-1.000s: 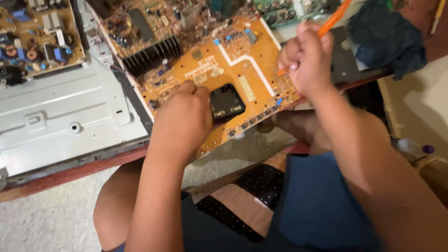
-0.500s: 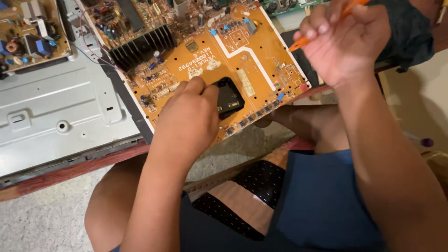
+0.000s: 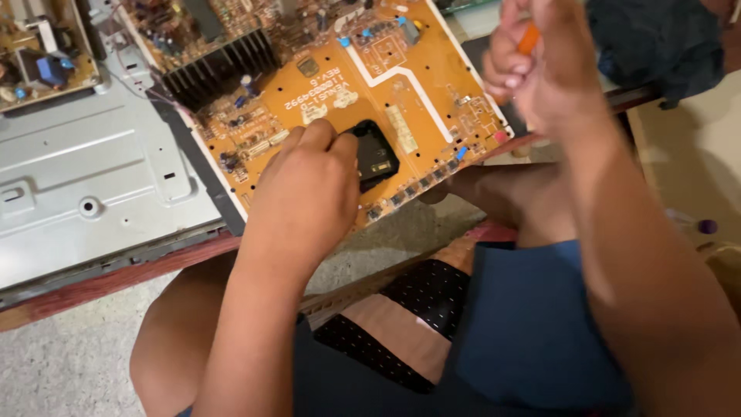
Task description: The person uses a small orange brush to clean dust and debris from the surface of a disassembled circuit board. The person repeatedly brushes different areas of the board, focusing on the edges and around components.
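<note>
Nearest the camera are the person's lap and knees, in dark blue shorts [image 3: 532, 340] and a black dotted cloth, above a speckled floor.

Just beyond, the left hand [image 3: 305, 193] lies palm down on the near edge of an orange circuit board [image 3: 417, 85], fingers curled loosely and not gripping anything; the fingertips [image 3: 328, 139] touch the rim of a square black component [image 3: 376, 158] mounted near the board's front edge. The weight of that hand seems to pin the board flat, since its near corner overhangs the red-brown edge of the surface [image 3: 116, 278] and would otherwise tip or slide.

The right hand [image 3: 540, 73] is raised above the board's right corner, closed around an orange tool handle [image 3: 529, 37], probably a screwdriver; its tip is hidden behind the fingers. Held up and clear like this, it leaves the black component in open view.

The board bears white printed lettering near its middle, upside down to the wearer, and a thick white outline boxing off the right-hand section. Small blue parts [image 3: 460, 153] sit along the front-right edge, and a row of little dark buttons lines the near edge.

Farther back, a black finned heat sink [image 3: 220, 66] stands on the board's crowded rear part. To the left lies a grey sheet-metal chassis [image 3: 93, 185], with a second, smaller board [image 3: 42, 46] at its far corner. At far right, a dark teal cloth [image 3: 656, 42] is bunched on the surface.
</note>
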